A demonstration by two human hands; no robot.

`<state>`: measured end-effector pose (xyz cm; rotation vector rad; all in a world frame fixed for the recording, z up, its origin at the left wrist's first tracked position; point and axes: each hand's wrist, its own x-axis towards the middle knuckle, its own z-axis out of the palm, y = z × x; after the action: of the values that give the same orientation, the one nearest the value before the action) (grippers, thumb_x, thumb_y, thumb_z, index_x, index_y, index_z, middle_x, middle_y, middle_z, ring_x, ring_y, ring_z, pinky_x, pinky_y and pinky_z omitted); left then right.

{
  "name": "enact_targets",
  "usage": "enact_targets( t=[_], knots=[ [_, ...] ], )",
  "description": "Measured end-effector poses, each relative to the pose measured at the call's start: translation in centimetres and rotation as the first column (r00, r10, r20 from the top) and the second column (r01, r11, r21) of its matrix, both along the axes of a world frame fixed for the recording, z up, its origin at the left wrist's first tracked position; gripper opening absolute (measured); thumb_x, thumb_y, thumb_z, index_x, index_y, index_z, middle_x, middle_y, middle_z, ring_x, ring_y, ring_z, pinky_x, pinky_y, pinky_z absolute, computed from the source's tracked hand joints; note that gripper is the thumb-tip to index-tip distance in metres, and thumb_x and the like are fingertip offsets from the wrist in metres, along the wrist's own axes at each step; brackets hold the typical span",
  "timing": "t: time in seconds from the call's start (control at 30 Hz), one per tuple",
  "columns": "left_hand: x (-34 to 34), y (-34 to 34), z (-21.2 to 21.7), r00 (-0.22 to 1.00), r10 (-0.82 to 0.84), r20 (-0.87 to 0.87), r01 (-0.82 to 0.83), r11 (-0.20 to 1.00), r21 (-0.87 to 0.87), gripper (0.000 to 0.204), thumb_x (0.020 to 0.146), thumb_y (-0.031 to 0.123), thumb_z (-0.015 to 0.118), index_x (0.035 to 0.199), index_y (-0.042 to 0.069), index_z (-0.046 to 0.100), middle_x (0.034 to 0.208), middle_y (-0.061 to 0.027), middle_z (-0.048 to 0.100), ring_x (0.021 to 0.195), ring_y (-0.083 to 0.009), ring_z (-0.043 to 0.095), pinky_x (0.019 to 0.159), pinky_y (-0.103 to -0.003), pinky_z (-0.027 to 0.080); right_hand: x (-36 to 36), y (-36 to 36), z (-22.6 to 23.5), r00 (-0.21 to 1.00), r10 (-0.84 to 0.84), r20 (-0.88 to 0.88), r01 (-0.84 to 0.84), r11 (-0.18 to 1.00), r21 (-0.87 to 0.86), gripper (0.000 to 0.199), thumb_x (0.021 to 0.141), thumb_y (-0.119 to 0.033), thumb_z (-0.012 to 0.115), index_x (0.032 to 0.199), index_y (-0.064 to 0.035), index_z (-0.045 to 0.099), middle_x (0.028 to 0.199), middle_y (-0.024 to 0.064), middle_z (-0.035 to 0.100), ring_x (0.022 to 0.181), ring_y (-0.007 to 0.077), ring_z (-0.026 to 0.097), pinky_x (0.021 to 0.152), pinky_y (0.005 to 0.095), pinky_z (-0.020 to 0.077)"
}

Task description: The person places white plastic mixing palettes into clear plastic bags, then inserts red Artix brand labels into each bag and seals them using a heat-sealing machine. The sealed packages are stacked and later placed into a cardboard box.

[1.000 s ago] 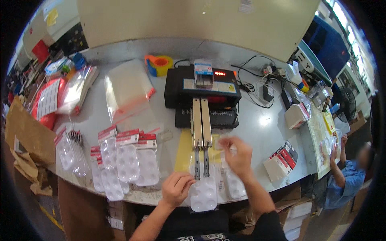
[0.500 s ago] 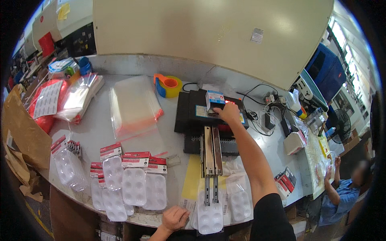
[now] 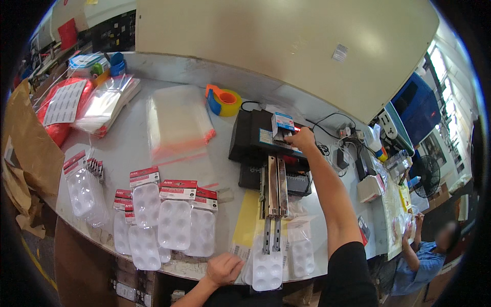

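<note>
Right hand (image 3: 302,139): at box (image 3: 283,122); grip unclear
Left hand (image 3: 225,268): curled closed, seemingly empty
Trays (image 3: 174,225): seemingly finished, lower left; unfinished, lower centre

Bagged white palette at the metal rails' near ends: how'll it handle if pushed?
The palette is probably stiff, given its moulded wells. Its glossy clear bag suggests it may slide easily. Its near end seems to overhang the table edge, so it might tip off.

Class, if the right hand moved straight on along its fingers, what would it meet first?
Probably the small blue-and-white box on the black machine; the right hand looks very close to it, though contact is unclear.
</note>
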<state>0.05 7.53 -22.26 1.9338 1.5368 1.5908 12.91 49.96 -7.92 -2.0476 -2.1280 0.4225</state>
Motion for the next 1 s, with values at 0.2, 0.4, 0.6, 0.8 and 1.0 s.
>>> enact_targets(
  t=[0.2, 0.4, 0.6, 0.8, 1.0],
  knots=[
    [0.1, -0.1, 0.0, 1.0, -0.026, -0.002, 0.026, 0.999, -0.028, 0.01, 0.073, 0.009, 0.07, 0.073, 0.006, 0.06, 0.068, -0.0081, 0.061, 0.059, -0.0262, 0.059, 0.051, -0.035, 0.048, 0.0, 0.0, 3.0, 0.972, 0.069, 0.223, -0.09, 0.992, 0.087, 0.04, 0.064, -0.031, 0.081, 0.083, 0.0018, 0.068, 0.082, 0.0162, 0.07, 0.082, 0.0278, 0.068, 0.074, 0.0389, 0.0533],
    [-0.3, 0.0, 0.0, 0.996, -0.085, -0.022, 0.086, 0.996, 0.018, 0.01, 0.073, 0.009, 0.07, 0.074, 0.007, 0.061, 0.067, -0.0064, 0.058, 0.058, -0.0249, 0.058, 0.049, -0.034, 0.046, 1.2, -1.9, 8.6, 0.892, 0.282, 0.353, -0.27, 0.959, -0.083, 0.022, 0.07, -0.023, 0.076, 0.08, -0.0038, 0.071, 0.075, 0.0093, 0.07, 0.071, 0.0202, 0.069, 0.064, 0.0326, 0.0532],
    [1.2, -0.9, 6.4, 0.943, -0.027, 0.331, 0.047, 0.998, -0.051, 0.018, 0.077, 0.009, 0.07, 0.092, 0.004, 0.061, 0.077, -0.0055, 0.062, 0.06, -0.018, 0.06, 0.048, -0.028, 0.046, 3.7, -19.9, 8.7, 0.739, 0.55, -0.39, -0.588, 0.808, 0.024, 0.018, 0.084, -0.019, 0.067, 0.095, -0.0046, 0.07, 0.078, 0.0056, 0.066, 0.067, 0.012, 0.064, 0.059, 0.0271, 0.05],
    [3.2, -1.4, 10.6, 0.57, -0.026, 0.821, 0.469, 0.831, -0.299, 0.025, 0.087, 0.005, 0.064, 0.111, -0.001, 0.058, 0.09, -0.0075, 0.067, 0.068, -0.009, 0.064, 0.053, -0.02, 0.049, 6.8, -35.1, 2.7, 0.614, 0.277, -0.739, -0.477, 0.876, -0.068, 0.016, 0.065, -0.001, 0.079, 0.08, -0.0007, 0.071, 0.074, 0.0054, 0.063, 0.06, 0.0086, 0.052, 0.051, 0.0214, 0.0377],
    [3.2, -2.7, 9.0, 0.484, -0.029, 0.874, 0.652, 0.678, -0.339, 0.021, 0.091, 0.005, 0.057, 0.11, -0.003, 0.061, 0.085, -0.011, 0.069, 0.069, -0.0118, 0.066, 0.052, -0.019, 0.048, 9.0, -38.8, -1.1, 0.37, -0.019, -0.929, -0.258, 0.958, -0.122, 0.018, 0.065, 0.0, 0.082, 0.079, -0.0012, 0.072, 0.069, 0.0023, 0.059, 0.057, 0.003, 0.047, 0.049, 0.0181, 0.0329]
  ],
)
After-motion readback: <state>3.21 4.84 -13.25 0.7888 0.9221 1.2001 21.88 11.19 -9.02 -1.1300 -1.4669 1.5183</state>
